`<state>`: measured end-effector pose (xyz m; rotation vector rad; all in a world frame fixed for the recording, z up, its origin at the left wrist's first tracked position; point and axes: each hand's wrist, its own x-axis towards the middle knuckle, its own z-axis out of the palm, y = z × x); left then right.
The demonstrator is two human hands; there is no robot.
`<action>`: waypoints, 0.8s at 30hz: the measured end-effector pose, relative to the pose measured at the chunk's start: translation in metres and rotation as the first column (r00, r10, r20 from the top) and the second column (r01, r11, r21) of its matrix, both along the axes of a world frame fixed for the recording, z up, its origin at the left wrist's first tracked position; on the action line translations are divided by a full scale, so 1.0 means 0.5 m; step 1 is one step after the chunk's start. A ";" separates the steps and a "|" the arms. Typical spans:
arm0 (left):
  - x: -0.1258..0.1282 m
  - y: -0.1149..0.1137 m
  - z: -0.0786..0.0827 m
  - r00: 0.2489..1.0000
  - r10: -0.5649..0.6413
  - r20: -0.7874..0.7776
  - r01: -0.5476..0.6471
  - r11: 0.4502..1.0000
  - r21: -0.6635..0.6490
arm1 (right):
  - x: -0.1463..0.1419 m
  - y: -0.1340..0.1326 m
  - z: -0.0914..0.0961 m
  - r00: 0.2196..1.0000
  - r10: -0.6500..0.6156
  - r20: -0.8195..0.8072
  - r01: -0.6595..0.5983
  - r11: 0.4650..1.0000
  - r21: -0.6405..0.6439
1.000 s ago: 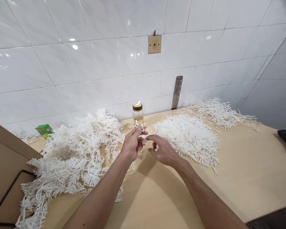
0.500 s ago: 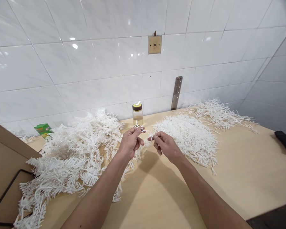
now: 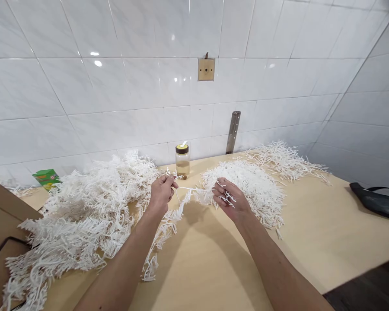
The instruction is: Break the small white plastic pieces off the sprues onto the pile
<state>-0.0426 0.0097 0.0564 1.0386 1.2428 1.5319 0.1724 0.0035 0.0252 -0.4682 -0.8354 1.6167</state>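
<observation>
Thumb and fingers of my left hand (image 3: 163, 190) pinch a thin white branched strand (image 3: 180, 176), its forked tips sticking out above. My right hand (image 3: 231, 199) has its fingers curled around another white branched strand (image 3: 227, 198), whose prongs show across the palm. Between the hands stretches a thin white stem, with a fringe of white strands (image 3: 168, 226) trailing down to the table beneath it. A large tangled heap of white strands (image 3: 94, 207) lies left of my left hand. Behind my right hand spreads a flatter pile of white pieces (image 3: 256, 185).
A lidded jar of yellowish liquid (image 3: 182, 164) stands by the tiled wall, near a metal bracket (image 3: 233, 133). Further white strands (image 3: 288, 160) lie at the back right. A green box (image 3: 46, 178) and cardboard (image 3: 6, 207) are leftward; a black strapped item (image 3: 376, 198) is rightward.
My hands have drawn apart, the left moving left and the right slightly right. More of the branched strand now shows in my right hand, and a stem spans the gap. The view has shifted slightly.
</observation>
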 end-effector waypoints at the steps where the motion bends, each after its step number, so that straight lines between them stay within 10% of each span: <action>1: 0.000 0.001 -0.001 1.000 -0.002 0.007 0.002 1.000 -0.001 | 0.000 0.000 -0.001 1.000 0.007 -0.007 -0.007 1.000 -0.001; 15: 0.010 -0.011 -0.012 0.989 -0.136 -0.059 0.132 0.989 -0.068 | 0.003 -0.004 0.002 0.984 0.117 -0.136 -0.122 0.992 -0.030; 24: 0.057 -0.027 -0.034 0.888 -0.443 0.124 0.459 0.834 -0.306 | 0.010 -0.003 0.012 0.970 0.047 -0.237 -0.052 0.999 -0.012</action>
